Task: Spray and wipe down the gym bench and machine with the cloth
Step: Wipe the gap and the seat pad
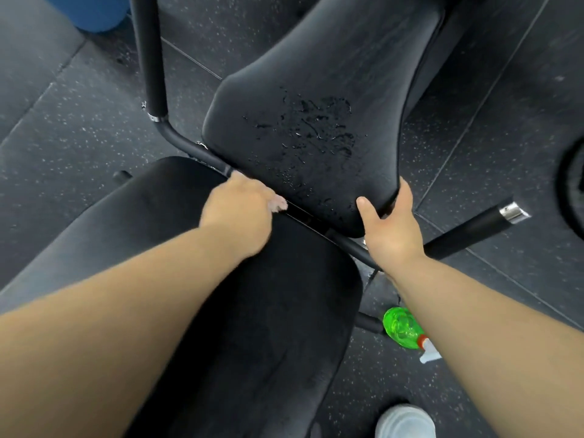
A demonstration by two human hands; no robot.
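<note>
Green spray bottle (403, 327) flat on floor (474, 121); left hand (240, 207) around pale cloth (279, 204), right hand (390, 222) around edge of wet pad (316, 90).

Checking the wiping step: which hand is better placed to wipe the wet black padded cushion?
Probably left: the left hand holds a pale cloth at the near edge of the wet black padded cushion, while the right hand grips that edge, bare.
</note>
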